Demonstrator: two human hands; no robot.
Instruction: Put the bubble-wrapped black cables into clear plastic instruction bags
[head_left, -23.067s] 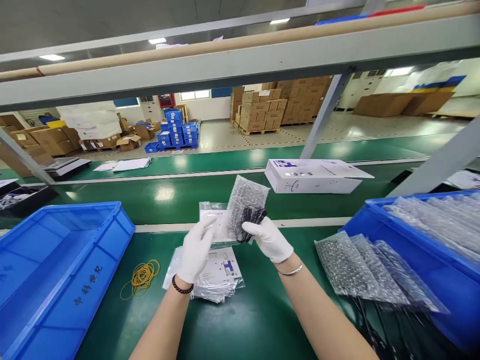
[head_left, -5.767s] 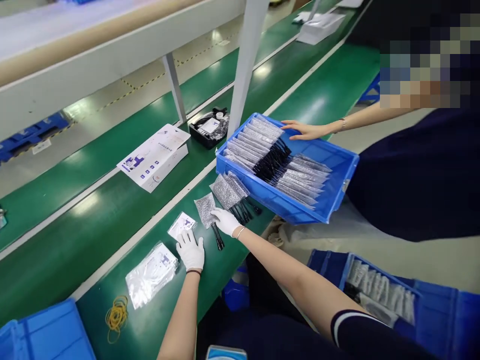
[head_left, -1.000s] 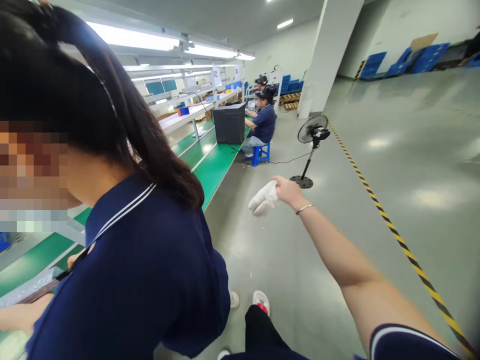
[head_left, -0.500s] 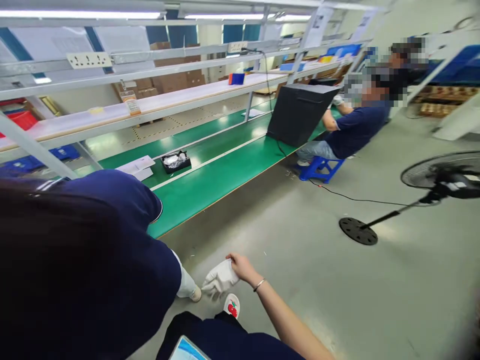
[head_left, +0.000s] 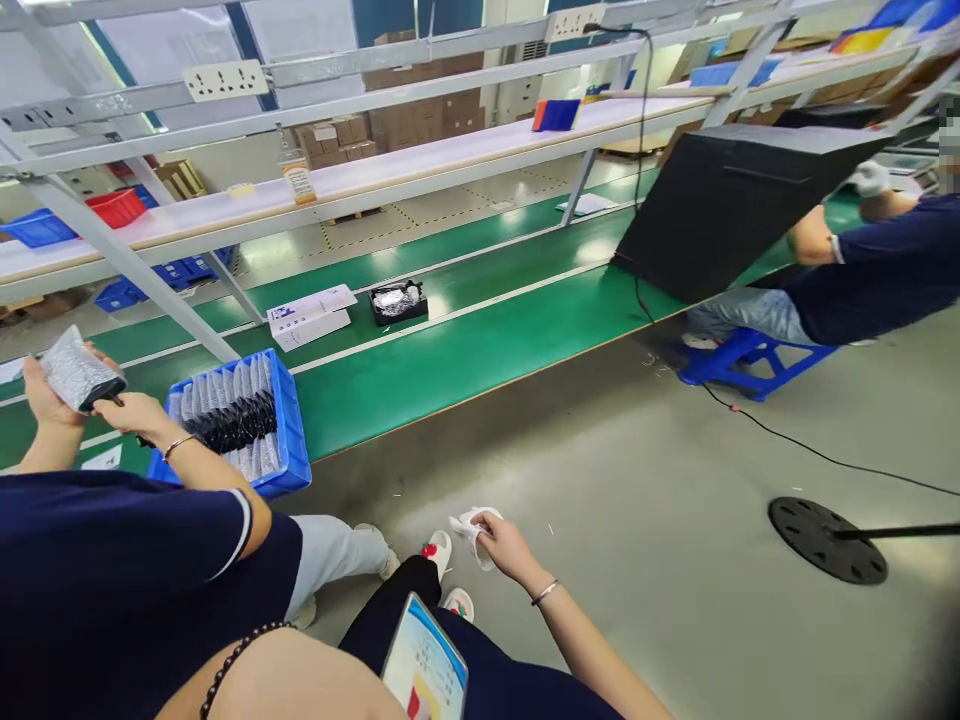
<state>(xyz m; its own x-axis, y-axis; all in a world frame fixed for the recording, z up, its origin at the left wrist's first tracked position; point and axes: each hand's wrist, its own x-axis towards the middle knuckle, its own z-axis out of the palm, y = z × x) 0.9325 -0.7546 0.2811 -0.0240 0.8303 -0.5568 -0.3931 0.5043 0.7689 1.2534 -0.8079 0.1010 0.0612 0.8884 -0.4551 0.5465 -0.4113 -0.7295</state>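
Clenched around a crumpled white glove (head_left: 466, 527), right hand (head_left: 504, 540) held low over the grey floor (head_left: 675, 600), well off the green desk's (head_left: 465, 360) front edge. Soft, light, limp cloth; best pinched at the cuff. Left hand out of frame, only forearm (head_left: 300, 680) visible; grip unknowable.

White glove (head_left: 471, 527) crumpled in bare right hand (head_left: 505, 545); silver bangle at wrist. Dark beaded bracelet (head_left: 238, 660) on left forearm. Blue crate (head_left: 288, 425) with silver-grey speckled bags and black cables. Green conveyor belt (head_left: 450, 360), white stripe along it. Grey floor (head_left: 675, 560). Black box (head_left: 735, 205); black tray (head_left: 399, 302). Blue stool (head_left: 742, 355). Navy shirt, white sleeve trim (head_left: 112, 560) on co-worker. Red crate (head_left: 116, 207) on shelf.
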